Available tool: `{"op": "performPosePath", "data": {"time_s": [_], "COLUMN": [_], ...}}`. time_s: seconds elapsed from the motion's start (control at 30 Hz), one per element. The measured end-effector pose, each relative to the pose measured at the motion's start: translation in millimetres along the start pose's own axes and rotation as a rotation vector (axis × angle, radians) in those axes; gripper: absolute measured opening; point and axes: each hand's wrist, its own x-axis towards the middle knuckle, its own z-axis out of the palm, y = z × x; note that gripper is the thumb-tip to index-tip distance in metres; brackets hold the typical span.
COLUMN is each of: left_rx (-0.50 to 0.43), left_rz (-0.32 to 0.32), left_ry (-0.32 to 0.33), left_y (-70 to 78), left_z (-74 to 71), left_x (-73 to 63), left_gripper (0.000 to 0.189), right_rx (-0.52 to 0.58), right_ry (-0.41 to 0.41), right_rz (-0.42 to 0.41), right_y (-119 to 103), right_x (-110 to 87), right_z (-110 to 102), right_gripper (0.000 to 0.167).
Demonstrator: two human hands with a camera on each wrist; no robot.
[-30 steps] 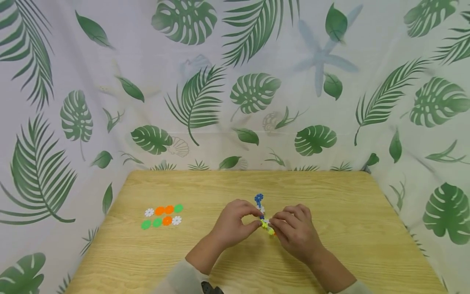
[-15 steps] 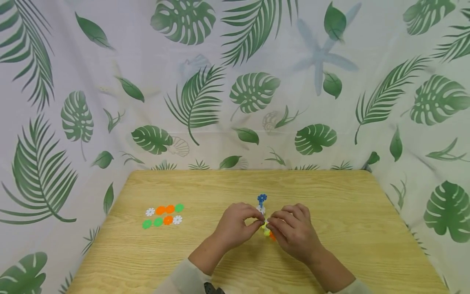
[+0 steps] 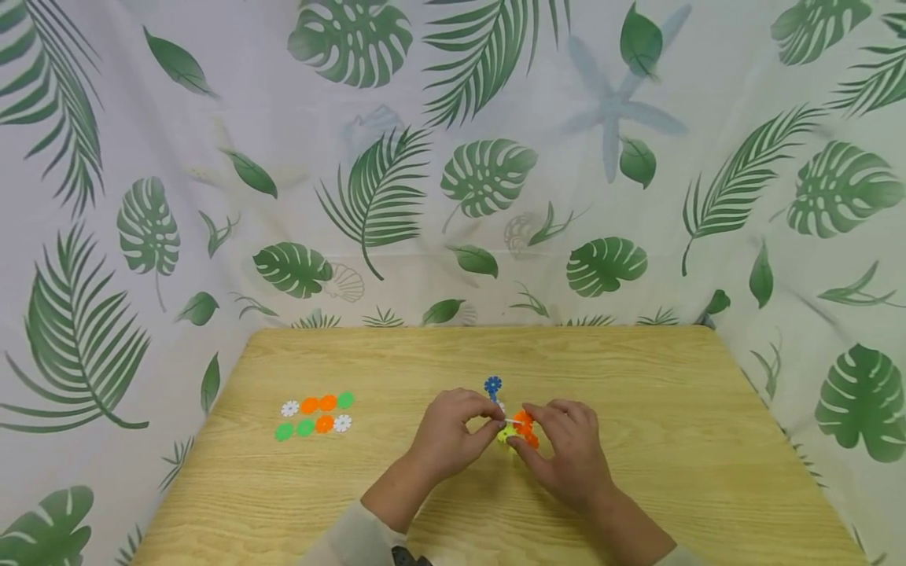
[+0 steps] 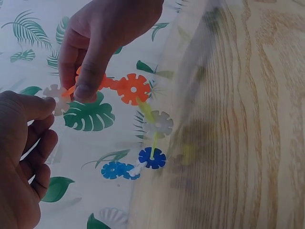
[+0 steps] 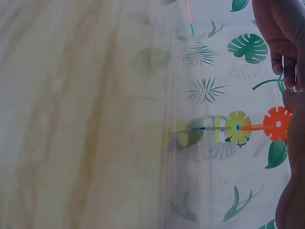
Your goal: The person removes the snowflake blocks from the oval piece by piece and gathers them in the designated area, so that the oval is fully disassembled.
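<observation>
The left hand (image 3: pixel 462 434) pinches a white disc (image 4: pixel 57 100) against an orange disc (image 3: pixel 524 421) of the linked chain (image 3: pixel 506 434), pinched by the right hand (image 3: pixel 572 452); from the hands, the chain's blue end (image 3: pixel 492 384) lies at eleven o'clock, loose discs (image 3: pixel 323 425) at nine. I judge the step in hand to be slotting the two together; the next move calls for aligned notches and steady pressure

Orange disc (image 4: pixel 103 83) partly behind right hand (image 4: pixel 99 40)
</observation>
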Motion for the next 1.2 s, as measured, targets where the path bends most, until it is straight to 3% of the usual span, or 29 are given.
{"op": "performPosePath", "data": {"time_s": [0.33, 0.47, 0.63, 0.77, 0.93, 1.07, 1.2], "left_rx": [-0.009, 0.015, 0.045, 0.055, 0.031, -0.034, -0.038], "left_rz": [-0.009, 0.027, 0.134, 0.183, 0.206, 0.198, 0.232], "left_ry": [-0.012, -0.003, 0.067, 0.107, 0.154, 0.189, 0.242], "left_y": [2.1, 1.9, 0.4, -2.1, -5.7, -6.5, -6.5], "left_z": [-3.9, -3.3, -0.4, 1.0, 3.1, 5.3, 3.3], "left_x": [-0.8, -0.9, -1.8, -2.4, -4.7, -8.5, -8.9], "left_gripper": [0.003, 0.005, 0.007, 0.009, 0.010, 0.012, 0.014], "right_rx": [0.011, 0.019, 0.036, 0.055, 0.081, 0.107, 0.120], "right_ry": [0.062, 0.086, 0.125, 0.151, 0.166, 0.154, 0.122], "right_rz": [0.010, 0.007, -0.006, -0.022, -0.033, -0.033, -0.011], "right_y": [-5.2, -6.1, -6.3, -6.2, -5.7, -6.3, -5.6], "right_x": [2.8, 3.9, 4.7, 6.5, 10.1, 11.8, 11.6], "right_z": [6.6, 7.3, 8.7, 9.3, 10.0, 10.7, 9.4], "right_gripper": [0.052, 0.049, 0.045, 0.044, 0.043, 0.042, 0.042]}}
